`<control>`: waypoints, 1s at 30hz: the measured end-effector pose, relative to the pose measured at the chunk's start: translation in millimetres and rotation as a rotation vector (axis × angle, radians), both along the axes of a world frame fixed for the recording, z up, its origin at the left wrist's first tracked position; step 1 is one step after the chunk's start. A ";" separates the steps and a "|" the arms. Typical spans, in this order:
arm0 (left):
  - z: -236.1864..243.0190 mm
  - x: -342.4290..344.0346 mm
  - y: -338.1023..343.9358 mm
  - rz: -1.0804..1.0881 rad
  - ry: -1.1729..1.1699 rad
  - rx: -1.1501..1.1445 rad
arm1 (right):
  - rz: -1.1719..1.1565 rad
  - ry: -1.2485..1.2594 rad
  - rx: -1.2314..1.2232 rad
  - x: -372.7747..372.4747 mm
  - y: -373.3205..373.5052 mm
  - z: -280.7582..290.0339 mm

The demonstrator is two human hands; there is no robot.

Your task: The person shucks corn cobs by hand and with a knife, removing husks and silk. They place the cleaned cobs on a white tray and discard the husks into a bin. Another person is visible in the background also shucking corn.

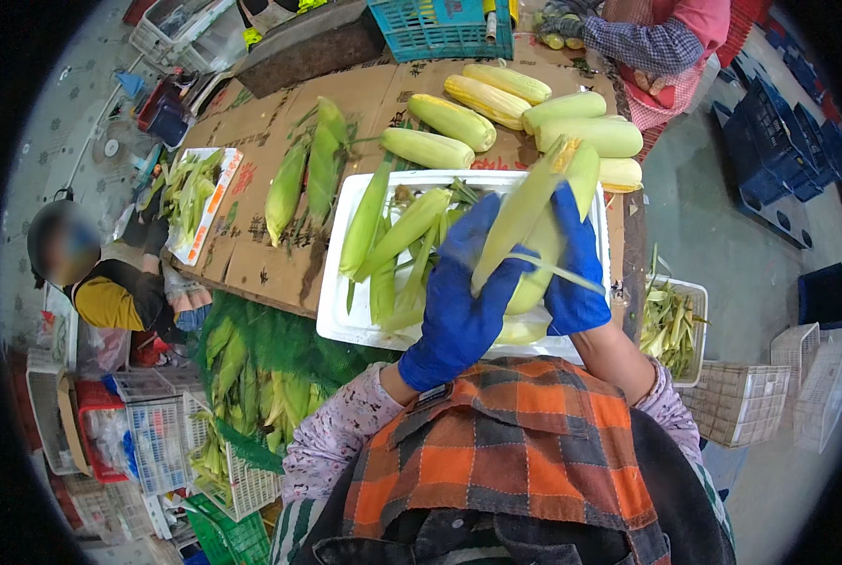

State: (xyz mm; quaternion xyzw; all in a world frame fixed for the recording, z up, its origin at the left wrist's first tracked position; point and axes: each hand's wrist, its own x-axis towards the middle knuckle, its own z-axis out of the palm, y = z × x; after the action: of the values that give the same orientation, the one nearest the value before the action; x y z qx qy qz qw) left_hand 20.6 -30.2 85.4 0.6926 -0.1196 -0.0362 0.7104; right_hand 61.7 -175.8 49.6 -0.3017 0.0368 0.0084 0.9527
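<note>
My left hand (pixel 473 292), in a blue glove, is closed on a pale green husk leaf (pixel 515 217) of an ear of corn (pixel 540 256). The leaf stands partly away from the ear. Around the ear's right side, my right hand (pixel 574 268), gloved in blue too, is wrapped. Both hands are above a white foam tray (pixel 334 299) with loose green husks (pixel 407 229) in it. Several peeled, pale ears of corn (pixel 586 137) lie just beyond the tray. Two ears in green husk (pixel 289 193) lie on the cardboard to its left.
Cardboard (pixel 242 226) covers the table. A blue crate (pixel 440 28) stands at the far edge. A green net sack (pixel 280 339) of unhusked corn is at the lower left; a basket of husks (pixel 689 325) is at the right. One person (pixel 120 292) sits left, another's sleeve (pixel 642 52) shows far right.
</note>
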 end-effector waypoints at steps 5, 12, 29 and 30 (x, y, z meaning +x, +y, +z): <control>36.5 12.4 -9.3 -0.142 0.321 -0.696 | 0.104 0.146 0.245 17.3 -8.2 14.4; 10.5 23.6 10.9 -0.410 0.547 -1.084 | 0.107 0.110 0.083 25.1 -2.4 33.2; 44.1 6.4 43.2 -0.084 0.159 -1.209 | 0.554 -0.068 0.088 79.9 64.6 71.5; 47.1 5.0 42.9 -0.092 0.110 -1.214 | 0.584 -0.096 0.148 81.8 68.5 72.6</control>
State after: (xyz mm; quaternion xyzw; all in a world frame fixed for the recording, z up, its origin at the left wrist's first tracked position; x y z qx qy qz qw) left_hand 25.6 12.7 132.5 0.1554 -0.1117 -0.0281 0.9811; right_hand 143.6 -107.3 122.3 -0.2292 -0.0971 0.2704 0.9300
